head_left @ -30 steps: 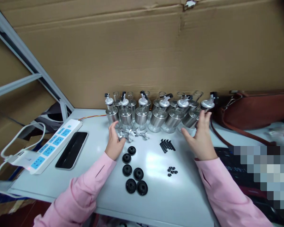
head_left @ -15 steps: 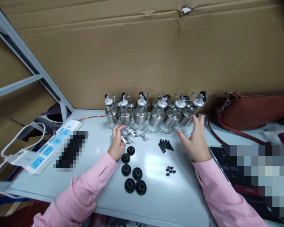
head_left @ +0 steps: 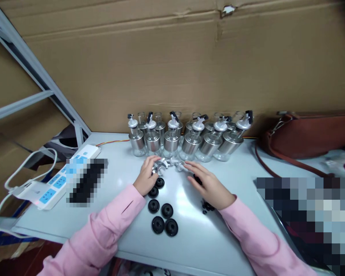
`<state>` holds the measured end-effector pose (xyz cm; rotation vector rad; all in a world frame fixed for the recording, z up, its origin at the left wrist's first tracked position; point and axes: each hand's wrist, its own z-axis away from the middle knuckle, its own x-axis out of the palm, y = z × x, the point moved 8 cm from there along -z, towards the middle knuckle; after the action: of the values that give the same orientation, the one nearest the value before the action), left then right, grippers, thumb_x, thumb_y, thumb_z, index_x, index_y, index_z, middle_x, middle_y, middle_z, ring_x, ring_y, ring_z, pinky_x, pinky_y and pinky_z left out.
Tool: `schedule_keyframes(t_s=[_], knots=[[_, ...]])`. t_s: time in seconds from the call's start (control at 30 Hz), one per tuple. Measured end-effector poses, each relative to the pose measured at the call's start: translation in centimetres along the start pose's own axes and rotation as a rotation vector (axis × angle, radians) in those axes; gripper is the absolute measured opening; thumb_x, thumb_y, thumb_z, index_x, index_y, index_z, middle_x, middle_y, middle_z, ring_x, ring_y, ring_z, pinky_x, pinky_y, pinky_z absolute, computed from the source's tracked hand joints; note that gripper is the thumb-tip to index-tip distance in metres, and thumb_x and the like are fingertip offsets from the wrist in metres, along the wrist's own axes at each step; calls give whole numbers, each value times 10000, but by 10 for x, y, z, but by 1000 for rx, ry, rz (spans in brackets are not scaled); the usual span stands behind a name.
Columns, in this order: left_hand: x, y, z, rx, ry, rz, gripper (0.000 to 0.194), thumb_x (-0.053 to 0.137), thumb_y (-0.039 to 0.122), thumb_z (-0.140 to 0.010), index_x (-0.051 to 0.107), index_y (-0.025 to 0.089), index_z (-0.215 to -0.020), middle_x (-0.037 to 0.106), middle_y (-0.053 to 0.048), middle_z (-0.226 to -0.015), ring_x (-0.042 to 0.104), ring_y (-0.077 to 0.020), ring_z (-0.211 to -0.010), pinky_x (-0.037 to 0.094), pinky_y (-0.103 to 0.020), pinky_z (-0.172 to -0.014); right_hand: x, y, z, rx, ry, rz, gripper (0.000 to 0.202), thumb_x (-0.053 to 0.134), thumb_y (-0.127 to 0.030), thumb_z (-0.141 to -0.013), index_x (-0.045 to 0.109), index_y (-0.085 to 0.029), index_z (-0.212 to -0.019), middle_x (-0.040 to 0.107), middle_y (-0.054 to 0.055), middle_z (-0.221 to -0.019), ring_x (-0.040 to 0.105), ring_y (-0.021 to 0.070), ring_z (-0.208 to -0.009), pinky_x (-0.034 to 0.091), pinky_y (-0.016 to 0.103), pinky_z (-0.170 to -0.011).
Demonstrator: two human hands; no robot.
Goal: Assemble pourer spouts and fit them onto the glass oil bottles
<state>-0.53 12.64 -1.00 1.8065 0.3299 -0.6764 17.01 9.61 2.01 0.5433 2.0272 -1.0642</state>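
A small pile of silver-and-clear pourer parts (head_left: 171, 162) lies in front of the bottles. My left hand (head_left: 145, 177) cups the left side of the pile, fingers apart and touching the parts without visibly gripping any. From the right, my right hand (head_left: 212, 186) reaches over the table, fingers stretched and their tips close to the pile's right end. Under it, the black levers (head_left: 197, 178) and the small black caps (head_left: 208, 206) are partly hidden. Several round black lids (head_left: 167, 211) lie nearer the table's front edge.
Glass bottles with metal bands (head_left: 192, 143) stand in two rows at the back; the front ones carry pourer tops. A white power strip (head_left: 66, 178) is on the left. At the right sits a brown bag (head_left: 310, 136). Cardboard (head_left: 172, 65) rises behind the table.
My right hand has moved left and down from beside the rightmost bottle to the pourer parts, now covering the levers. My left hand has shifted slightly over the pile, whose parts sit closer together.
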Motion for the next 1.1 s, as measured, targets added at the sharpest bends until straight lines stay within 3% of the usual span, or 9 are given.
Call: schedule_keyframes(t_s=[0.13, 0.33, 0.57, 0.73, 0.87, 1.0, 1.1], knots=[[4, 7, 1, 2, -78, -27, 493, 388, 39, -680, 516, 206, -1126, 420, -71, -1231, 352, -239, -1219, 222, -448, -1073, 9, 2, 2, 20, -40, 6, 360, 424, -212, -861, 502, -180, -1211, 508, 141, -1275, 492, 257, -1183, 428, 455, -982], [6, 15, 3, 10, -135, -78, 203, 500, 159, -755, 625, 203, -909, 413, -77, -1233, 359, -279, -1200, 237, -487, -1035, 6, 1, 1, 13, -43, 39, 339, 435, -206, -860, 517, -158, -1185, 544, 145, -1213, 509, 262, -1129, 434, 466, -945], [8, 21, 3, 45, -220, -90, 313, 537, 76, -680, 616, 210, -952, 425, -79, -1258, 359, -285, -1220, 245, -492, -1023, 4, 3, 2, 48, -40, 138, 332, 455, -212, -859, 540, -154, -1175, 566, 139, -1218, 504, 271, -1118, 427, 461, -888], [10, 26, 4, 108, -270, -68, 171, 514, 122, -739, 643, 191, -827, 508, -67, -1187, 436, -252, -1153, 290, -439, -1003, 7, 2, 2, 40, -65, 193, 311, 476, -203, -851, 579, -186, -1143, 604, 115, -1203, 494, 273, -1141, 392, 470, -880], [15, 30, 7, 164, -312, -55, 194, 512, 51, -657, 642, 189, -699, 580, -37, -1033, 514, -216, -1023, 313, -406, -969, 8, -4, 2, 2, -104, 146, 282, 480, -166, -848, 607, -207, -1096, 641, 83, -1161, 508, 260, -1136, 365, 466, -897], [14, 32, 8, 180, -272, -37, 162, 473, 41, -633, 572, 167, -611, 581, -37, -995, 517, -210, -995, 320, -399, -952, 11, -15, 2, -53, -165, 84, 263, 477, -130, -833, 616, -217, -1039, 664, 57, -1123, 519, 253, -1129, 344, 476, -919], [8, 32, 8, 172, -187, -13, 137, 427, 60, -666, 517, 163, -674, 533, -71, -1024, 494, -208, -1024, 350, -376, -942, 13, -19, 3, -69, -189, 58, 277, 467, -89, -811, 608, -208, -1017, 664, 58, -1121, 521, 238, -1133, 327, 488, -951]])
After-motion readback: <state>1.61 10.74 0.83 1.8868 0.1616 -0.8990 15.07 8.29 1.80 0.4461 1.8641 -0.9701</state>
